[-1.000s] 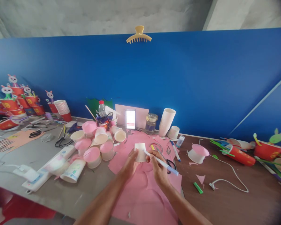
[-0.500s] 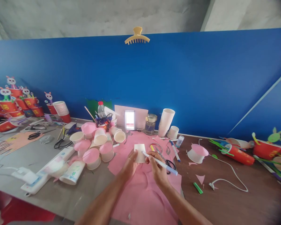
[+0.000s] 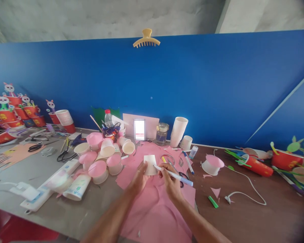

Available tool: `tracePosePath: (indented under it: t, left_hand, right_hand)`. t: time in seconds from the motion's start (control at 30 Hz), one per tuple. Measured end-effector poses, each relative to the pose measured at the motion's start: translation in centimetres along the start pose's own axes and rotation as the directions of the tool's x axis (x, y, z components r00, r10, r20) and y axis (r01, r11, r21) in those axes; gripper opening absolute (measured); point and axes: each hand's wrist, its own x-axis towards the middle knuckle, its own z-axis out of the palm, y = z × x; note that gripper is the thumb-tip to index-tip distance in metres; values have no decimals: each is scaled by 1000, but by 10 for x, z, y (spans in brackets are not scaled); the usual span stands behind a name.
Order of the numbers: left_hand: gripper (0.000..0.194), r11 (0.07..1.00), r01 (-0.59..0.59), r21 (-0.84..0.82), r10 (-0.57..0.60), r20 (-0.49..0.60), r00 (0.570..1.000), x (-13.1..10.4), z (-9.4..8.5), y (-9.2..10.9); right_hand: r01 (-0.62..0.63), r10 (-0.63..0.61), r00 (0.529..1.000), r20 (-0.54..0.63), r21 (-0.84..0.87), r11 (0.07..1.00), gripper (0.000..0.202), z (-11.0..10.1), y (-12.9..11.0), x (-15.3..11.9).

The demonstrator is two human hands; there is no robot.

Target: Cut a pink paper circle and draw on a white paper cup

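Over the pink paper, my left hand grips a small white paper piece by its left side and lower edge. Whether it is a flat card or part of a paper cup I cannot tell. A white and pale-blue marker pen is pinched in my right hand, its tip at the face of the white piece. Scissors with black handles lie behind my right hand, partly hidden. Left of my hands stand several paper cups with pink paper tops.
A stack of white cups, a glass jar and a phone-like bright screen stand at the back. On the left lies a power strip. One pink-topped cup, a green cap and a white cable are on the right.
The view has shifted slightly, so everything sits a little further left. Both hands keep their hold, with the pen tip still at the white piece.
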Motion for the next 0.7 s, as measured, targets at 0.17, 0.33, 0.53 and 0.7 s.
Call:
tracePosePath:
  t: [0.17,0.33,0.53,0.7]
  left_hand:
    - [39,1000,-5,-10,6,47,999,-1,2,1]
    - [35,1000,-13,-24,14,9,1000,0,1,0]
    - [35,999,-27,-27,27,-3,1000,1,0,-1]
    - [35,1000,-16,-17,15,-21,1000,0,1,0]
  right_hand:
    - [2,-2,1000,6,44,999,26,-1,4,1]
    - [19,-21,999,30,39,999,27,-1,7,2]
    - [34,-34,999,18,5,999,24,-1,5,2]
    - [13,-14,1000,19,26,1000,26,0,3,0]
